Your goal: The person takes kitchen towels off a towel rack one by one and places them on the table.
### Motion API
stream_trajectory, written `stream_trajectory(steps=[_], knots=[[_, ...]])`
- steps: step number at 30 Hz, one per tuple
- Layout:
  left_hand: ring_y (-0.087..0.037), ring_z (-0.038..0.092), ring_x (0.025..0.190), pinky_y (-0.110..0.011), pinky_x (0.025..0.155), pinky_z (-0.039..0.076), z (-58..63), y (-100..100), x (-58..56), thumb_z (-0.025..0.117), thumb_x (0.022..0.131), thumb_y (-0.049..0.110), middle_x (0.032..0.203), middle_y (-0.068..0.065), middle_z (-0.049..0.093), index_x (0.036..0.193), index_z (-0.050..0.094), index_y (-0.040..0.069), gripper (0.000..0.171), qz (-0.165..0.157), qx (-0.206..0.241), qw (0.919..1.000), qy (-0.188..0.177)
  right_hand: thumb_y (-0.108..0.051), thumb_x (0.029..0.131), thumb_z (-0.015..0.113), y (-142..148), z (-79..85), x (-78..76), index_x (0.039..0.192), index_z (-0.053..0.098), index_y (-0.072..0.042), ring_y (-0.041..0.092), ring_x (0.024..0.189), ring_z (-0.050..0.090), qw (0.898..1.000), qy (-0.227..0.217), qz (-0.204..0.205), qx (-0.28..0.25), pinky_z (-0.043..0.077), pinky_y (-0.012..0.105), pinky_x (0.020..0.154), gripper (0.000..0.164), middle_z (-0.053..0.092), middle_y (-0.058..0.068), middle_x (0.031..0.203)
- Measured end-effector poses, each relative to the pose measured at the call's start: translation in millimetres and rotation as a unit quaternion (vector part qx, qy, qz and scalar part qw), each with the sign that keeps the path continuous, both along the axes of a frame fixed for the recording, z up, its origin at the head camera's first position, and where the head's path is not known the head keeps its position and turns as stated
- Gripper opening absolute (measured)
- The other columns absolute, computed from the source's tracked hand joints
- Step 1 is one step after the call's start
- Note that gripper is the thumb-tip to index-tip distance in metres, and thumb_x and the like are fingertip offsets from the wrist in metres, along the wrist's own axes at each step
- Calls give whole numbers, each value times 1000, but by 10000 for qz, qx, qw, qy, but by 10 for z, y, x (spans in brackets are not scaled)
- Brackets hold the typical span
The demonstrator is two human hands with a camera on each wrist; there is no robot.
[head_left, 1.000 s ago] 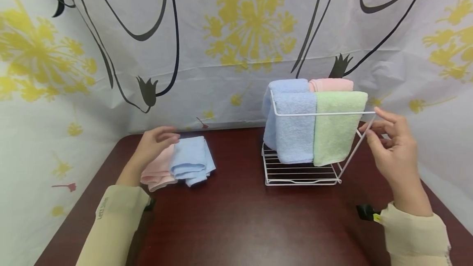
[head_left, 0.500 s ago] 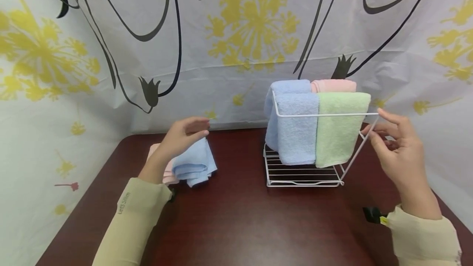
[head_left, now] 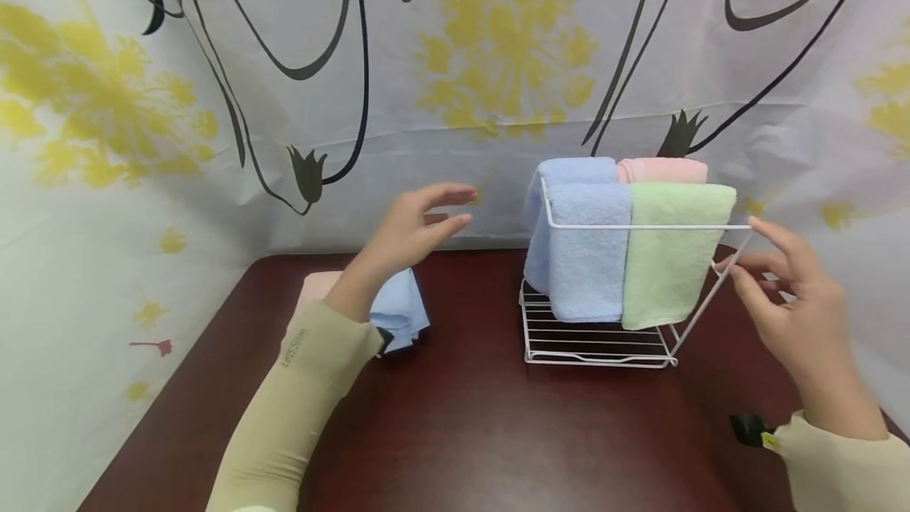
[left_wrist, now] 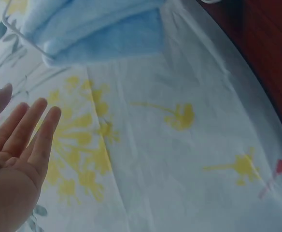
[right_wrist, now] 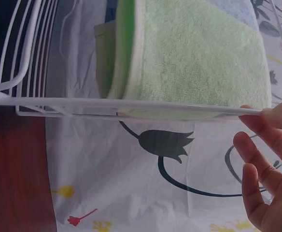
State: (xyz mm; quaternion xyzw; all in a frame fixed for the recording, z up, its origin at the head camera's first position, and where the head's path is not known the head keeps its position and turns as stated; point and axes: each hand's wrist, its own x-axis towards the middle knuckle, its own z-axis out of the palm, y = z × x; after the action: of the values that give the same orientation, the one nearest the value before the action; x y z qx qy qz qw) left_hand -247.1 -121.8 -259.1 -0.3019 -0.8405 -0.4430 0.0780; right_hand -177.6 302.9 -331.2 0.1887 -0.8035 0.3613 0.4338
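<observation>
My left hand is raised above the table at the left of the rack, thumb and fingers spread apart, holding nothing. In the left wrist view its fingers are relaxed, with blue towels further off. A white wire rack stands at the right, draped with a light blue towel and a green towel in front. Behind them hang another blue towel and a pink towel. At the rack's right side, my right hand pinches the wire frame between thumb and forefinger.
A folded pink cloth and a folded blue cloth lie at the table's left, partly hidden by my left forearm. The dark red table ends at a patterned white curtain.
My left hand has risen from beside the folded cloths and moved right toward the rack. My right hand keeps its grip on the frame. The head view has shifted slightly left.
</observation>
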Motion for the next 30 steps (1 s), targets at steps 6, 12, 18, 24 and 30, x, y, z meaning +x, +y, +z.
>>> stream_trajectory(steps=[6, 12, 18, 24, 30], knots=[[-14, 58, 128, -33, 105, 50, 107, 316, -16, 67, 96, 20, 136, -3, 63, 134, 61, 11, 40, -154, 208, 9994, 246, 15, 83, 64, 2, -6, 42, 142, 49, -2, -27, 78, 48, 9995, -213, -100, 216, 36, -4, 74, 63, 53, -48, 99], [-13, 59, 126, -37, 104, 51, 201, 594, -49, 70, 94, 21, 134, -4, 65, 133, 62, 11, 42, -289, 288, 9980, 488, 13, 84, 62, 21, -11, 33, 142, 47, 0, -26, 78, 49, 9996, -202, 40, 206, 37, -4, 73, 61, 54, -47, 98], [-14, 59, 125, -31, 102, 51, 251, 786, -105, 73, 92, 22, 135, -1, 64, 134, 61, 13, 45, -468, 61, 9977, 479, 17, 83, 62, 14, -12, 16, 141, 48, 1, -21, 86, 54, 9996, -212, 168, 20, 36, -2, 73, 62, 58, -43, 97], [-10, 59, 119, -26, 96, 50, 283, 919, -172, 76, 89, 27, 132, 1, 66, 135, 61, 14, 50, -518, -426, 9966, 482, 16, 83, 62, 30, -24, 1, 140, 48, 2, -22, 83, 54, 9996, -206, 195, -41, 37, -3, 74, 61, 58, -42, 96], [-8, 59, 116, -19, 95, 46, 383, 1047, -222, 76, 89, 33, 131, 4, 67, 135, 61, 16, 52, -472, -1133, 9911, 520, 16, 83, 64, 27, -21, 10, 141, 48, 2, -25, 79, 52, 9997, -203, 106, 60, 37, -3, 75, 61, 57, -44, 97]])
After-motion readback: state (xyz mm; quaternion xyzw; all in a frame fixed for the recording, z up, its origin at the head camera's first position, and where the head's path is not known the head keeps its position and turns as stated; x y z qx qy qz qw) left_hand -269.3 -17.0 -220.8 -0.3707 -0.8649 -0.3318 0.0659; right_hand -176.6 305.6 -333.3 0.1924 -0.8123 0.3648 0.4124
